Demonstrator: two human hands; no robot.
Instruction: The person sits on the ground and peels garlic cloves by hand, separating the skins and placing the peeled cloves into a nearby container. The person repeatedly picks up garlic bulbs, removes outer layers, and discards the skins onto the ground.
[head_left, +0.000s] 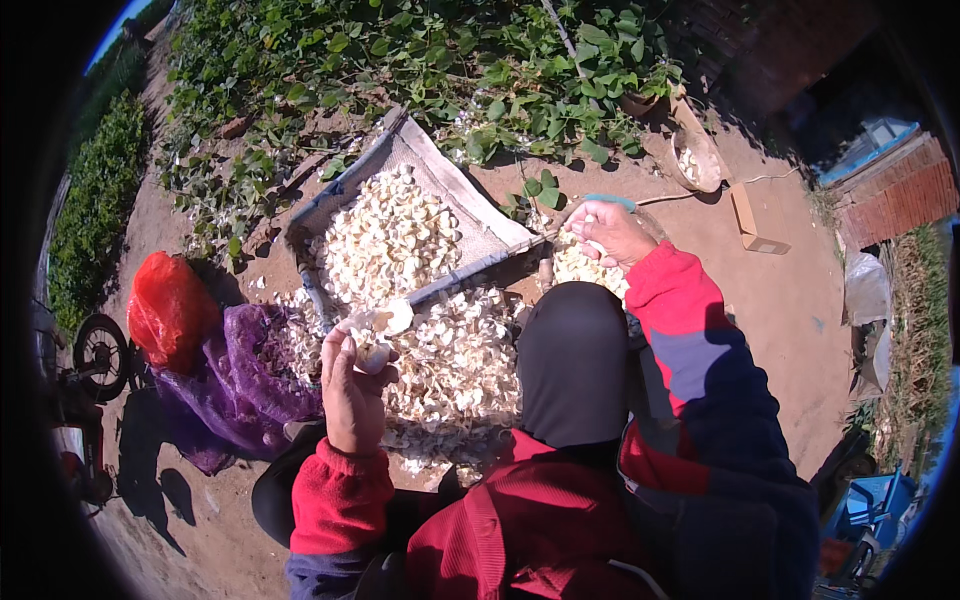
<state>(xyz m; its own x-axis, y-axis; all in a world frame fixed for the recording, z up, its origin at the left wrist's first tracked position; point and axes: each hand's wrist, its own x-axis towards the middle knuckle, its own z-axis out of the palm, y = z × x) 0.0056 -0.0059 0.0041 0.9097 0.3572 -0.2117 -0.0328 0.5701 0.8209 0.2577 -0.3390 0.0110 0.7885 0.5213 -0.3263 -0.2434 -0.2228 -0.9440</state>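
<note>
White bulb (372, 357) pinched above pale peelings (455, 350)

The bulb was pinched by the left hand (356, 400); the right hand's (617, 238) grip could not be told; beyond the left grip, a cloth-lined tray (478, 203) was heaped; leftward, a purple mesh bag (240, 375) was laid; rightward, the hands were separated by a knee (573, 360); bare soil (770, 310) was bordered by vines (400, 55).

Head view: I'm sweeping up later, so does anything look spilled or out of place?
Possibly: loose pale flakes lie heaped outside the scoop-shaped basket, along its near edge, and scatter over the ground. That looks like spillage, though it could be deliberate.
</note>
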